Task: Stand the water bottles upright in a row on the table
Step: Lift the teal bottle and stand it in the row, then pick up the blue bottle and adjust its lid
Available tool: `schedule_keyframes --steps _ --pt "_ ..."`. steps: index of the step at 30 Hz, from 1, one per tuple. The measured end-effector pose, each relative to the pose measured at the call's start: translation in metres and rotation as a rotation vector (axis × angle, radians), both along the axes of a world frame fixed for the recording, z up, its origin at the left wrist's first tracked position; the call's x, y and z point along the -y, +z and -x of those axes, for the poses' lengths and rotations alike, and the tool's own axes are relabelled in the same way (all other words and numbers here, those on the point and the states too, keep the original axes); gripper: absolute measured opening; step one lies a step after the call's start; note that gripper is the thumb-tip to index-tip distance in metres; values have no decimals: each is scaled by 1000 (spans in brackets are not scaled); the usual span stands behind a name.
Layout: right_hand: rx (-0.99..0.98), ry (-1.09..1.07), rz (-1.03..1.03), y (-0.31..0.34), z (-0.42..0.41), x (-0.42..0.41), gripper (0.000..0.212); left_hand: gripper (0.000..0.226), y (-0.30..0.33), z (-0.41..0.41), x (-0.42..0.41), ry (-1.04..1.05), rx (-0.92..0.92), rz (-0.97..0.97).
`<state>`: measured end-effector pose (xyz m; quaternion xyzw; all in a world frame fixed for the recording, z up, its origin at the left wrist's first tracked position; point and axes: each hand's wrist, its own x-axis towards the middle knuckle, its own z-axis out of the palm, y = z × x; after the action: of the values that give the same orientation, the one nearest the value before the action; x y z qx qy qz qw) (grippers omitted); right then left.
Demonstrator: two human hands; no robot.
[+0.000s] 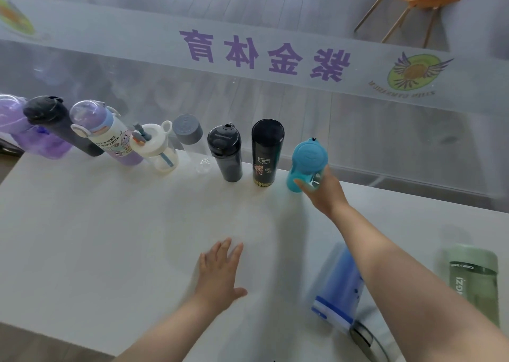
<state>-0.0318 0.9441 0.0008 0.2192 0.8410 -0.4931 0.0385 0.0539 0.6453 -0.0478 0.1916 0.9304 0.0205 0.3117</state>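
Several bottles stand upright in a row along the far edge of the white table [110, 237]. At the right end of the row my right hand [325, 191] grips a teal bottle [307, 160], thumb on its front and fingers round its right side. To its left stand a tall black bottle [266, 152] and a dark grey bottle [226, 152]. A blue bottle [340, 284] lies on its side under my right forearm. A green bottle [472, 276] sits at the right edge. My left hand [220, 273] rests flat on the table, fingers straight.
Further left in the row are a clear bottle with a grey cap [187, 130], a white-lidded bottle [155, 147], a cartoon-printed bottle [110, 138], a black bottle [55, 122] and a purple one [24, 130]. A glass wall with purple lettering [264, 53] runs behind the table.
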Motion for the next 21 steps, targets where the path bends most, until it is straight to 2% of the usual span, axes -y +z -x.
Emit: schedule_keyframes --steps 7,13,18,21 --pt "1 -11 9 -2 1 1 72 102 0 1 -1 -2 13 -12" --pt "99 -27 -69 8 -8 4 77 102 1 0 1 -19 13 -16" --pt "154 -60 -110 14 -45 1 81 101 0 0 4 -42 8 -18" --pt "172 -77 -105 14 -80 2 75 102 -3 0 5 -43 -25 -51"
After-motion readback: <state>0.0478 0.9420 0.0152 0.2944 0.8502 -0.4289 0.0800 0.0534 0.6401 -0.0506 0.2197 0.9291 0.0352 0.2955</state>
